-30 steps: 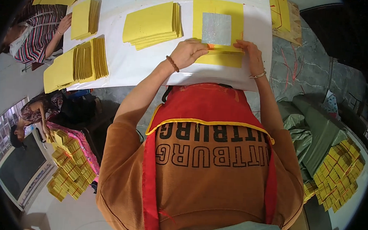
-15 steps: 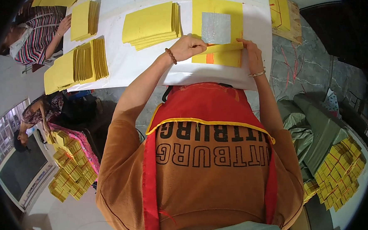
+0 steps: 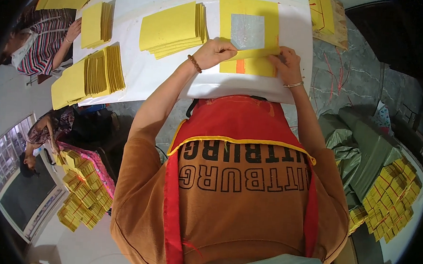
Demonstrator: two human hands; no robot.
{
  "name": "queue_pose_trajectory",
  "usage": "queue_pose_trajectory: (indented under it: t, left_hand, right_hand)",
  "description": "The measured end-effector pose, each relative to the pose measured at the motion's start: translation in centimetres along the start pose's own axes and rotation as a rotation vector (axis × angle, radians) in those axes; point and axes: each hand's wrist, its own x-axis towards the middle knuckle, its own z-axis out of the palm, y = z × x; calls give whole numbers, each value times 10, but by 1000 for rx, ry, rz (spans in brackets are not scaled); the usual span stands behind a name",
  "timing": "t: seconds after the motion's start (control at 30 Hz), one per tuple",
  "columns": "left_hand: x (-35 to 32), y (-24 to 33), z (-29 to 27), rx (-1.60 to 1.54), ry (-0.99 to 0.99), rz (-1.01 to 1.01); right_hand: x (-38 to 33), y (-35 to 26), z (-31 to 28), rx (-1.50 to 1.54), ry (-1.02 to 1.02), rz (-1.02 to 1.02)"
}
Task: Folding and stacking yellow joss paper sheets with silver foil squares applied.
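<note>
A yellow paper sheet (image 3: 273,25) lies in front of me on a white-covered table (image 3: 164,79). A silver square (image 3: 247,31) sits on the sheet, and an orange strip (image 3: 240,66) shows near its close edge. Across the paper, just below the silver square, runs a narrow rolled or folded band (image 3: 254,53). My left hand (image 3: 216,53) is closed in a pinch on the band's left end. At the right end, my right hand (image 3: 287,65) has its fingers bent and its thumb against the paper, gripping it.
A fanned yellow paper stack (image 3: 169,28) stands left of my sheet. Further left are a smaller stack (image 3: 92,25) and folded bundles (image 3: 95,73). A person in a striped top (image 3: 46,44) is at the table's left; another person (image 3: 44,130) is by piled yellow bundles (image 3: 84,192).
My right hand's fingers have curled in and its thumb has come onto the paper. The band's right end sits slightly lower and flatter. My left hand has barely moved.
</note>
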Motion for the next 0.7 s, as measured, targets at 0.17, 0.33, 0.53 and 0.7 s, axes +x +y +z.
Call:
queue_pose_trajectory:
  t: [0.17, 0.33, 0.53, 0.7]
  left_hand:
    - [-13, 12, -3, 105, 180, 278]
    - [-14, 2, 7, 344, 241, 296]
    - [-50, 0, 25, 366, 166, 398]
    - [-53, 1, 43, 322, 277, 211]
  right_hand:
    - [2, 0, -4, 499, -91, 317]
    - [-3, -14, -18, 834, -83, 338]
    - [-19, -35, -37, 477, -199, -19]
    - [-27, -30, -23, 288, -248, 10]
